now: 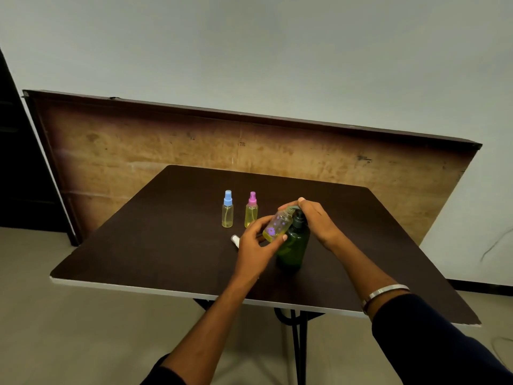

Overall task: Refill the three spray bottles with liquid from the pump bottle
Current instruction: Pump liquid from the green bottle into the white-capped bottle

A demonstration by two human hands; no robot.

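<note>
While tilted, flowered bottle (277,225) sits between left fingers (256,222).

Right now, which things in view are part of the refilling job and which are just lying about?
In the job:
green pump bottle
flowered bottle, held tilted in left hand
right hand on the pump
blue-capped bottle
pink-capped bottle
white cap

Lying about:
wooden board
table

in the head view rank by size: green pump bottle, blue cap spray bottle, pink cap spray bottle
1. green pump bottle, clearly largest
2. blue cap spray bottle and pink cap spray bottle: they look alike, so no ranking between them.
</note>
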